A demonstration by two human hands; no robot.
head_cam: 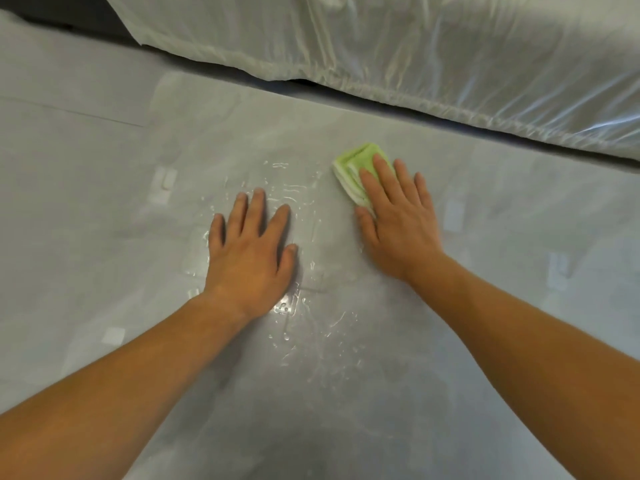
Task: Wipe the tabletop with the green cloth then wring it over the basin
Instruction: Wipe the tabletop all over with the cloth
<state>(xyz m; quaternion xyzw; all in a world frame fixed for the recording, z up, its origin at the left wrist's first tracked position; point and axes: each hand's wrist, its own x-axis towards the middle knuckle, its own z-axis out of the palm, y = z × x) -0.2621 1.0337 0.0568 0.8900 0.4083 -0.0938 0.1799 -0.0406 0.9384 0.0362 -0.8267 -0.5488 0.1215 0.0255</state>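
Both bare forearms reached in from the near edge of the grey desk [104,237], and the puddle [294,209] of water spread across its middle served as the landmark for everything else. Left of centre, the left hand [249,251] lay flat and open, palm down, fingers spread, resting right in the puddle and holding nothing. Just to the right of the puddle, the right hand [398,223] was also flat, fingers extended, pressing down on the folded green cloth [356,168], which peeked out from under the fingertips on the side away from the person. Beyond the puddle, past the far edge of the desk, hung a sheet of translucent plastic covering [415,57]. A few small white tape squares [164,183] sat on the desk to the left of the puddle. Judging by the water beads and streaks around and nearer than the left hand, the wiping looked only partly done; most of the wet patch remained to be cleared. Wringing was not yet begun, and no basin showed anywhere in view. No brand, label or readable writing appeared on the cloth, the desk or the covering.
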